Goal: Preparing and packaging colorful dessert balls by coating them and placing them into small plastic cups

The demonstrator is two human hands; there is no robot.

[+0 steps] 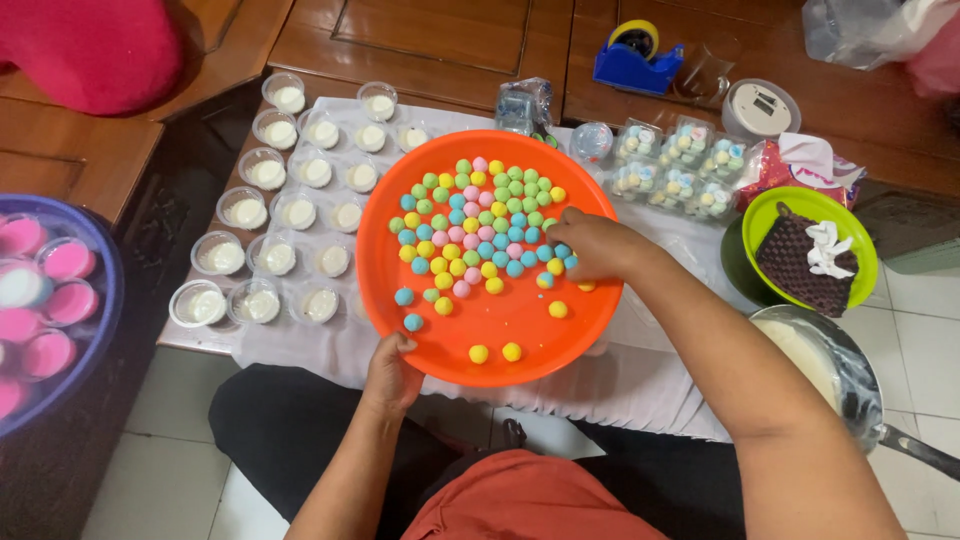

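The left hand (pixel 392 372) grips the near rim of the orange tray (pixel 520 345), the right hand (pixel 590 245) pinches at the little coloured balls (pixel 480 225) on it, and the cups of white pudding (pixel 285 245) on the left have none.

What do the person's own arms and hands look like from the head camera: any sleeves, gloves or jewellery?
Both arms are bare from the frame's lower edge down to the wrists; no sleeves show. The left hand and right hand wear no gloves, and no rings, watch or bracelets are visible, though most of the fingers are hidden or turned away. Nearest the body, an orange-red garment and black clothing show.
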